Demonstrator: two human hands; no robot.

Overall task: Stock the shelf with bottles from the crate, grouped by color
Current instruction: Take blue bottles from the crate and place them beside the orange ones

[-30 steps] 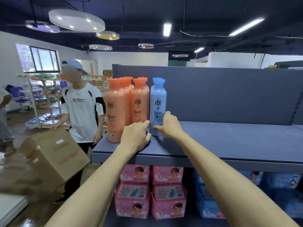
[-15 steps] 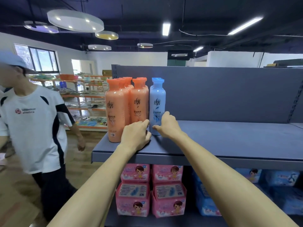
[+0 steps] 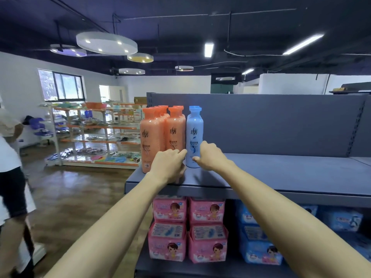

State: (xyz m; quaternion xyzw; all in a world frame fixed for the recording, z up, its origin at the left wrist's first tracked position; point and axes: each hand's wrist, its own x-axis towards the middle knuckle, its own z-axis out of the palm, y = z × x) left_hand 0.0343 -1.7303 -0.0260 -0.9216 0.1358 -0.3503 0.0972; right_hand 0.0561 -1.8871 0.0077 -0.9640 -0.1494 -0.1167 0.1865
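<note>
Several orange bottles (image 3: 152, 137) stand in rows at the left end of the grey shelf (image 3: 281, 173). One blue bottle (image 3: 194, 131) stands upright just right of them, with another blue cap showing behind it. My right hand (image 3: 210, 155) holds the blue bottle's lower right side, thumb at its base. My left hand (image 3: 168, 165) lies in front of the right orange row, back toward me, one fingertip touching the blue bottle's lower left. Its other fingers are hidden. No crate is in view.
The shelf runs bare to the right against a grey back panel (image 3: 281, 125). Pink packs (image 3: 188, 227) and blue packs (image 3: 259, 237) fill the shelf below. A person in a white shirt (image 3: 10, 177) stands at the left edge. Display racks (image 3: 90, 135) stand across the wooden floor.
The person in the white shirt has walked left, now mostly out of view, and the cardboard box is gone. Both my hands stay at the blue bottle's base.
</note>
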